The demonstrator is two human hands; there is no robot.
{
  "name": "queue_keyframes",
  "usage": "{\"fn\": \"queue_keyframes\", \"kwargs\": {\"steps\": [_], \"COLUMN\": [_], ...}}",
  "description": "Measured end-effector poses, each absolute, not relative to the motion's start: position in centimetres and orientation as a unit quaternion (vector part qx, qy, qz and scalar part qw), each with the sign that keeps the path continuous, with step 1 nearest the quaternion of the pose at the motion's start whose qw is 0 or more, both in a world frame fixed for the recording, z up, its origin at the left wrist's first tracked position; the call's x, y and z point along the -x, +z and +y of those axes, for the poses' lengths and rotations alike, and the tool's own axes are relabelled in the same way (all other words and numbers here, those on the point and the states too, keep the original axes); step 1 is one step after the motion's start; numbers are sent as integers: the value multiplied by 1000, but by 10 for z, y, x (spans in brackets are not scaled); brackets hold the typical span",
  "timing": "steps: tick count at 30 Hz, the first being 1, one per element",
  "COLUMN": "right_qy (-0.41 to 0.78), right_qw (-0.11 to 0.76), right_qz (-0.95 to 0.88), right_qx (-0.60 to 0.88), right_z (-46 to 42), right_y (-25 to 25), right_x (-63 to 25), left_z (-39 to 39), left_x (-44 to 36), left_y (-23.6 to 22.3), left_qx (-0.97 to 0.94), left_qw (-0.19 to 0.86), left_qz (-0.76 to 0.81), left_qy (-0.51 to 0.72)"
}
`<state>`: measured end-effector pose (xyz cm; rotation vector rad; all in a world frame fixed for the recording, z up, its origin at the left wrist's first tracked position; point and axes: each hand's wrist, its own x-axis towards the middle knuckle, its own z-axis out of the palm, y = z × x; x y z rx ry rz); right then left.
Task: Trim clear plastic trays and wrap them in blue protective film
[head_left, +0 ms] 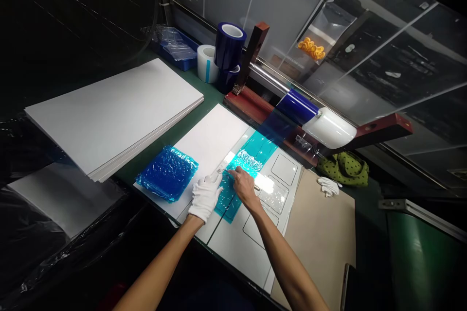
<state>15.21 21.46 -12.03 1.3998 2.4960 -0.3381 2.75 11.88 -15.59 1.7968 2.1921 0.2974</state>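
- Head view, progress: blue film [264, 143] drawn from the roll [297, 103] across the outlined board [251, 250], near end beneath and between the hands; not yet parted from the roll, so apparently mid-piece.
- Beside it, a blue pile [168, 173], possibly pieces already done; amount left impossible to judge.
- Left hand [206, 198], gloved: fingers reaching to the film's edge; pinching or merely pressing, cannot tell.
- Right hand [245, 187], bare: fingers bent, index tip at the film near the left fingertips; grasp unclear, as is a small bright item beside the palm.
- Counts: one film strip; one blue pile, layers uncountable; one roll and one white cylinder [330, 128] on the stand [253, 103]; two loose blue rolls [229, 48]; one loose white roll [204, 64]; one stack of white sheets [116, 112], number unclear; one green bag [345, 168].
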Motion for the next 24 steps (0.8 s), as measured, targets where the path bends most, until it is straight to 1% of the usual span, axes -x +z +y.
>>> {"fn": "queue_keyframes", "kwargs": {"steps": [3, 7, 11, 15, 18, 21, 24], "right_qy": [-118, -111, -131, -239, -325, -382, -427], "right_qw": [138, 162, 165, 78, 26, -21, -63], "right_qz": [854, 837, 800, 741, 703, 670, 644], "right_qx": [-488, -510, -562, -623, -632, -636, -632], "right_z": [211, 201, 181, 149, 126, 110, 104], "right_y": [-118, -113, -106, -109, -118, -129, -136], "right_x": [-169, -215, -263, -286, -280, -267, -258], "left_z": [118, 123, 124, 106, 78, 49, 31], "left_x": [-27, -27, -25, -24, -29, -39, -47], "left_y": [-156, -165, -162, -145, -137, -137, -142], "left_qx": [-617, -589, -537, -439, -338, -229, -121], "left_qw": [159, 191, 236, 314, 431, 549, 628], "left_qz": [762, 773, 785, 789, 759, 708, 662], "left_qy": [115, 139, 199, 292, 353, 380, 390]}}
